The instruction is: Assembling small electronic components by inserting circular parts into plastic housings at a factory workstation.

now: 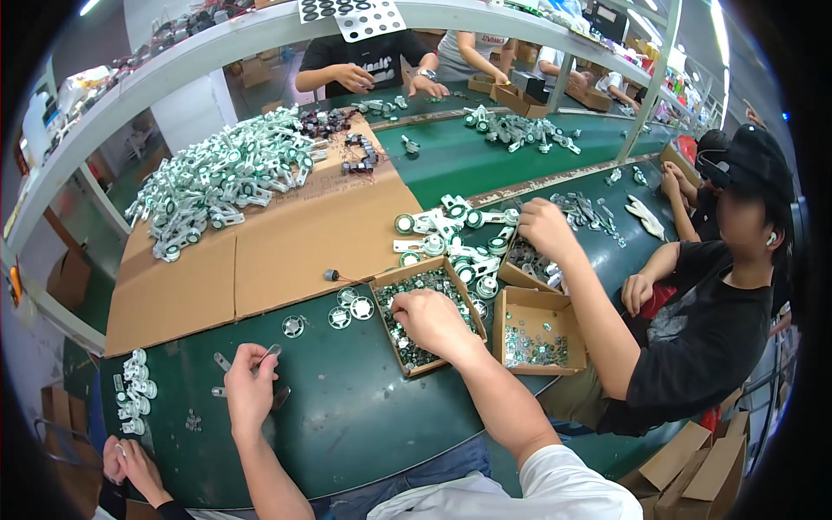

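Note:
My left hand (250, 388) is raised a little above the green tabletop (347, 433). Its thumb and fingers pinch a small flat clear plastic piece (274, 350). Similar clear strips (223, 360) lie beside and under that hand. My right hand (432, 322) reaches down into a shallow cardboard box (420, 368) filled with small green-and-silver parts (440, 282). Its fingers are bent together among the parts, and whatever they hold is hidden. White spoked rings (339, 318) lie left of this box, near a small black motor (331, 275) with a red wire.
A second box (537, 309) holds more small parts. A co-worker's hand (546, 230) is over a box of grey pieces. White-and-green assemblies (234, 169) are heaped on flat cardboard (303, 256); others (134, 394) stand at left, near another person's hands (139, 468). A shelf beam (260, 39) crosses overhead.

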A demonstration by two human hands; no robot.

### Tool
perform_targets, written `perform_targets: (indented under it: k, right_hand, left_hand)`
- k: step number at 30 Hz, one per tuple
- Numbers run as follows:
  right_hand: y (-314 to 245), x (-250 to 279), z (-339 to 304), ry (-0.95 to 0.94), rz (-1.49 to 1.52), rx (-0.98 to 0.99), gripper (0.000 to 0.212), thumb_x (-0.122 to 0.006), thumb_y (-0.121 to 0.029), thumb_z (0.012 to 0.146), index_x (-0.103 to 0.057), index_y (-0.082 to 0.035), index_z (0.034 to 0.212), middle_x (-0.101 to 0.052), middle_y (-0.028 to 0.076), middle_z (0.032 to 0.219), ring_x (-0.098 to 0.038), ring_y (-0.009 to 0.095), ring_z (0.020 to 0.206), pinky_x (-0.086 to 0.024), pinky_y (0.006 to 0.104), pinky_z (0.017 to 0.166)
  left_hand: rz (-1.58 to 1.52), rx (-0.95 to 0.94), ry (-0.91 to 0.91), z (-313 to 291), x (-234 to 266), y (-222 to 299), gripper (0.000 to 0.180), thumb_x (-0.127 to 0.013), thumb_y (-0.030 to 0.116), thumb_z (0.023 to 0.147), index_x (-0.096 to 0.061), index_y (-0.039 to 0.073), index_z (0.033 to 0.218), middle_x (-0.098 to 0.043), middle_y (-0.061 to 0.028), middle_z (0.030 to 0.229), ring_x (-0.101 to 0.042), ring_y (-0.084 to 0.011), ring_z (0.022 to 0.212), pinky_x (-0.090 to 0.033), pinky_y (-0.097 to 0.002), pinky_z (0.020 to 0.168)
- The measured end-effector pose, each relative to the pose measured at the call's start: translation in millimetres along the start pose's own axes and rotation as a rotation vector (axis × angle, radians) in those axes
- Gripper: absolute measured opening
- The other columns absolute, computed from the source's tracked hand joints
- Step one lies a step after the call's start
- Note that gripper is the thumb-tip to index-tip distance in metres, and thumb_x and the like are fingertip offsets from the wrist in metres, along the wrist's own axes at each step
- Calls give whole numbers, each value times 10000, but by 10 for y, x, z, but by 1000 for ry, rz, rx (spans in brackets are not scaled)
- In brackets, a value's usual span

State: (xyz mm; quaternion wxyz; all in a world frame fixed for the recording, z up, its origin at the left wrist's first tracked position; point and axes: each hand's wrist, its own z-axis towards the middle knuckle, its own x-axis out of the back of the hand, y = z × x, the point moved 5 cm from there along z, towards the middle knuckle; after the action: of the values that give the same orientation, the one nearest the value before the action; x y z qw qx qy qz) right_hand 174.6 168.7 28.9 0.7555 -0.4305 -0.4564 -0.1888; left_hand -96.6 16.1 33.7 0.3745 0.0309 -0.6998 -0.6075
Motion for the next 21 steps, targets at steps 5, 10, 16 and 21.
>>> perform_targets:
  k: [5, 10, 16, 21]
  right_hand:
    - [25, 121, -11, 87, 52, -90, 123, -643, -173, 882, -678, -58, 908, -695, 183, 820, -674, 378, 813, -528, 472, 756]
    - [-5, 137, 26, 100, 96, -88, 125, -609, -153, 911, -664, -42, 926, -701, 187, 859, -673, 386, 830, -527, 481, 756]
    - [1, 214, 39, 120, 53, -77, 157, -592, -126, 910, -688, -15, 967, -683, 237, 880, -672, 408, 851, -533, 495, 776]
    - [6, 237, 60, 156, 194, -170, 117, -606, -84, 916, -640, -21, 1008, -692, 216, 864, -675, 398, 812, -526, 448, 709]
  left_hand:
    - [-146, -58, -72, -75, -289, 102, 109, -601, 54, 936, -640, 18, 1031, -687, -43, 826, -585, -83, 621, -495, -242, 584]
    - [-195, -46, -114, -115, -379, 58, 155, -557, 63, 962, -608, 29, 1104, -691, -48, 847, -590, -80, 639, -487, -242, 570]
    - [-23, -139, -44, -58, -297, 46, 167, -625, 109, 936, -612, 41, 1088, -696, -110, 851, -656, -169, 625, -515, -304, 604]
    - [86, -80, -99, -35, -180, -63, 311, -488, 18, 959, -574, 27, 1258, -697, -107, 921, -672, -160, 793, -537, -305, 720]
